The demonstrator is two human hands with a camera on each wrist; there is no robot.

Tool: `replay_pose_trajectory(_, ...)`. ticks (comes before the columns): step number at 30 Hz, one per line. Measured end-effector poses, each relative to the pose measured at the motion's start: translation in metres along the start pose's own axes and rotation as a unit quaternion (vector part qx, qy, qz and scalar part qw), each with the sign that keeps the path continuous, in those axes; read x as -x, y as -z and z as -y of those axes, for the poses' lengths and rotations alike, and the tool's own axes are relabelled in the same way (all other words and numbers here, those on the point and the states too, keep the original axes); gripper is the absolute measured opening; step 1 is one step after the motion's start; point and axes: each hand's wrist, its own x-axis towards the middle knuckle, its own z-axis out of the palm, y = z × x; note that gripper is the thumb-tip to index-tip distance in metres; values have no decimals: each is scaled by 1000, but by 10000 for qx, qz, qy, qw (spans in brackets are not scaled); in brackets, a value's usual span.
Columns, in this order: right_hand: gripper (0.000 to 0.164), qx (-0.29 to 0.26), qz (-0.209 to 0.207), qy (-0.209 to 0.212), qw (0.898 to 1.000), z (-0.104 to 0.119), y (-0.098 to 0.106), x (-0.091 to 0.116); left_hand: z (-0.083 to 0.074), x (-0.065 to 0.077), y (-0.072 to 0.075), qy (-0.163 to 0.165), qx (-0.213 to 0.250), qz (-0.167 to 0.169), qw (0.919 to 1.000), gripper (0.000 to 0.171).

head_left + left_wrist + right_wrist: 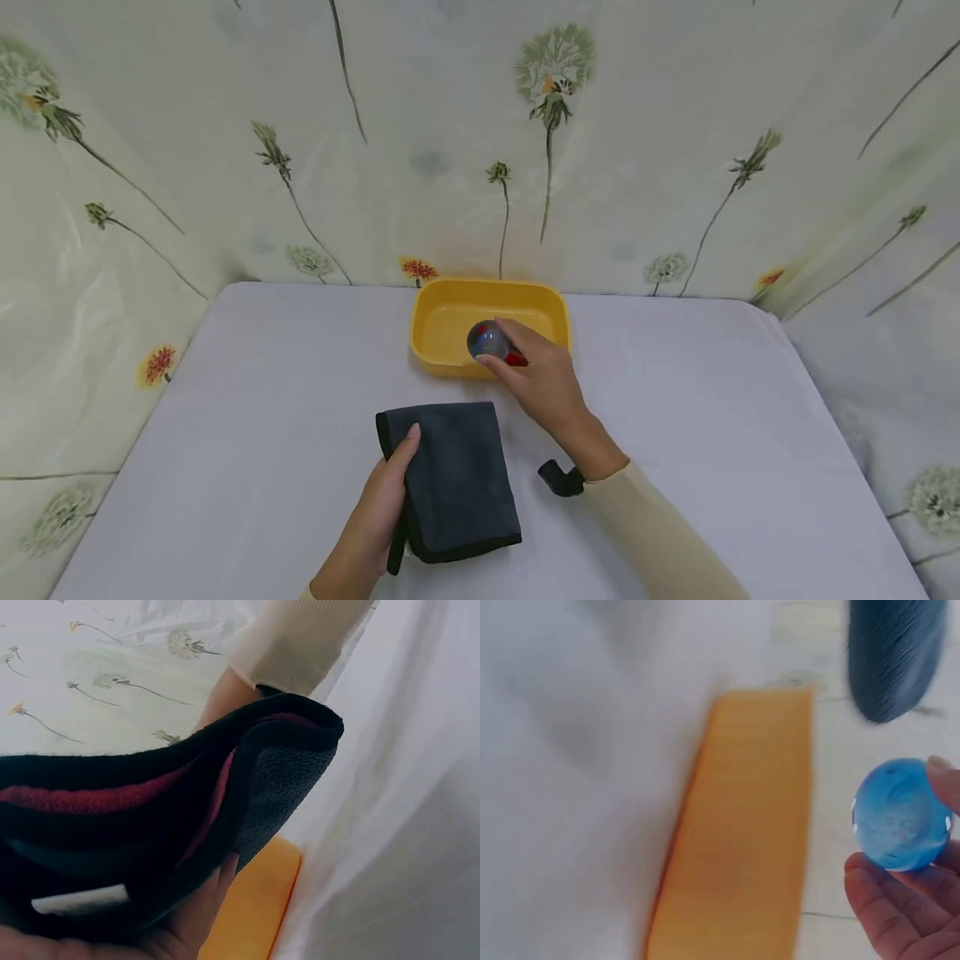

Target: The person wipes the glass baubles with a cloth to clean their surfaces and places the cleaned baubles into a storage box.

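My right hand (pixel 546 383) pinches a clear glass ball (pixel 486 340) between thumb and fingers, over the near side of a yellow plastic tray (pixel 431 363). In the right wrist view the ball (pixel 900 815) looks blue and swirled. A bit of red (pixel 516 358) shows just beside the ball, partly covered by the hand. Lower down, my left hand (pixel 378 504) grips a folded dark grey cloth (pixel 457 479) with black edging, thumb on top. Red lining (pixel 97 796) and a white label (pixel 81 900) show inside its folds in the left wrist view.
A white-covered table (pixel 285 375) lies beneath, with the tray at its back edge. Behind and at the sides hangs a sheet (pixel 427 158) printed with dandelions. A black wrist camera mount (pixel 561 479) sticks out from the right wrist.
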Motion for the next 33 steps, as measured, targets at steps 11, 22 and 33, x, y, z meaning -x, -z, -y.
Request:
replay_pose_trajectory(11,55,1254,1324,-52,9832,-23,-19,-33,7,1,5,-73,134,332,9993,95)
replay_pose_trajectory(22,53,1448,2278,-494,9616,-24,-22,-52,8,1,8,-156,189,354,9991,93)
replay_pose_trajectory(33,54,1247,2874,-806,9462,-35,-28,-61,11,0,13,-128,238,335,9991,92)
